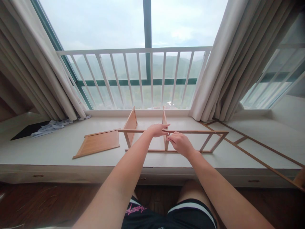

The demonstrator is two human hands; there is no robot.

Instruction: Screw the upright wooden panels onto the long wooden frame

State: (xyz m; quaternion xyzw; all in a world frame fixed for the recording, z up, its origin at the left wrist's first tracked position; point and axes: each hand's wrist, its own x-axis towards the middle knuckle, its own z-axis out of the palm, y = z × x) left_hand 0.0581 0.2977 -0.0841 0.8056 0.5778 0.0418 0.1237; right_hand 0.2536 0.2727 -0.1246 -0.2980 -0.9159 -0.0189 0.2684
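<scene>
A wooden shelf frame (190, 131) lies on its side on the white window ledge, with two wooden panels standing up from it toward the window. My left hand (157, 129) grips the upper rail where the middle panel (165, 118) meets it, one finger stretched over the rail. Close beside it, my right hand (180, 142) is closed in a pinch at the same joint. A small shiny bit shows at its fingertips, too small to name. The left panel (131, 124) stands at the frame's other end.
A loose wooden panel (98, 143) lies left of the frame. On the right, a long ladder-like wooden frame (240, 140) leans across the ledge (59, 152). White crumpled cloth or wrapping (51, 128) and a dark flat sheet (28, 130) lie far left. Curtains (221, 63) flank the railing (133, 50).
</scene>
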